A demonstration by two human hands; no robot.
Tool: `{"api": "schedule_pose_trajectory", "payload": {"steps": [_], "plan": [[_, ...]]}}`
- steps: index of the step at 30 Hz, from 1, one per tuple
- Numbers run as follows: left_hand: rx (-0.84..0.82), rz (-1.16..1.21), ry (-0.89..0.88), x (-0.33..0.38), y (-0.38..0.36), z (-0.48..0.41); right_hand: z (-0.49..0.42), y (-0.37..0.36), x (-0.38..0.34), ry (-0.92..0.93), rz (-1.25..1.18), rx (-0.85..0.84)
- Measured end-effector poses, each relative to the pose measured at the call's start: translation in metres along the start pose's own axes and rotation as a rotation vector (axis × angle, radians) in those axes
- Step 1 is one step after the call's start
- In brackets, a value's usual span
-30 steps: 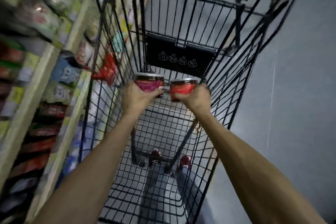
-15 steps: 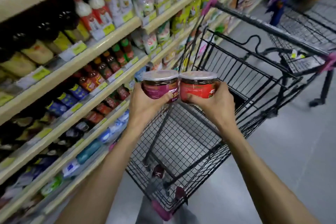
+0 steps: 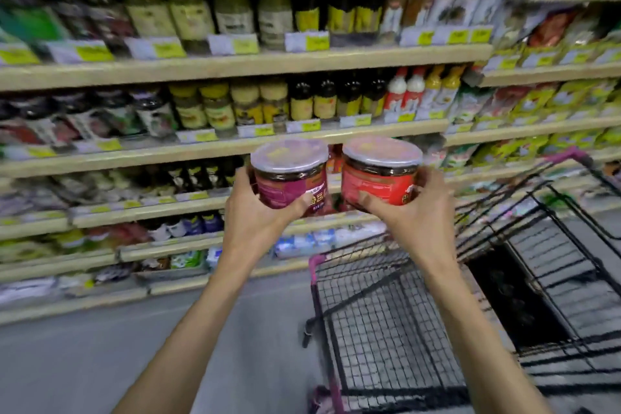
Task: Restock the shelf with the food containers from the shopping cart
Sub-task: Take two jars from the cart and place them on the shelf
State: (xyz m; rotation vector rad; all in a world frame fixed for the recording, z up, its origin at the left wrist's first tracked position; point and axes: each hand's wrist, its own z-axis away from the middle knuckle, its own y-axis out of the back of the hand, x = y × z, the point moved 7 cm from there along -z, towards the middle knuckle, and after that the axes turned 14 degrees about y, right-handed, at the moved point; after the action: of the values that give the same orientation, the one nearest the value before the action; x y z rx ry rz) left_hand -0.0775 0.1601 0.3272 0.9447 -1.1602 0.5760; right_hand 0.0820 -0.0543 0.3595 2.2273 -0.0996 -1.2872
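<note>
- The shelf [image 3: 100, 75] is running across the whole upper half of the view, its pale boards carrying rows of jars, bottles and packets. Most labels are too blurred to read.
- Yellow price tags [image 3: 94, 51] are hanging along the front edges of the boards.
- The grey floor [image 3: 84, 363] is showing below the lowest board, at the left.
- The left hand [image 3: 250, 212] is gripping the purple container [image 3: 289, 178] from its left side and from underneath, with the thumb lying across the front of the label.
- The purple container is sitting upright in the air in front of the shelf, with a clear lid on top and dark contents showing under the rim.
- Dark bottles [image 3: 324, 101] with yellow labels are standing upright on a board above the two containers.
- The red container [image 3: 379, 178] is sitting upright in the air just beside the purple one. A narrow gap is showing between the lids, but whether the bodies are touching lower down cannot be told.
- The right hand [image 3: 416, 208] is gripping the red container from its right side and from below, with the thumb pressing on the label.
- The shopping cart [image 3: 386, 312] is standing at the lower right, under the right forearm. It is a black wire basket with pink trim at its near corner.
</note>
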Motion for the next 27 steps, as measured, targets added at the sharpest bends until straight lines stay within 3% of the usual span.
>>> {"api": "schedule_pose_trajectory", "payload": {"steps": [16,27], "plan": [[0.553,0.066,-0.001,-0.083,0.438,0.043,0.090,-0.270,-0.279,0.227,-0.340,-0.233],[0.746,0.040,0.021,-0.121,0.606,0.006,0.103,-0.422,-0.406,0.351,-0.439,-0.379]]}}
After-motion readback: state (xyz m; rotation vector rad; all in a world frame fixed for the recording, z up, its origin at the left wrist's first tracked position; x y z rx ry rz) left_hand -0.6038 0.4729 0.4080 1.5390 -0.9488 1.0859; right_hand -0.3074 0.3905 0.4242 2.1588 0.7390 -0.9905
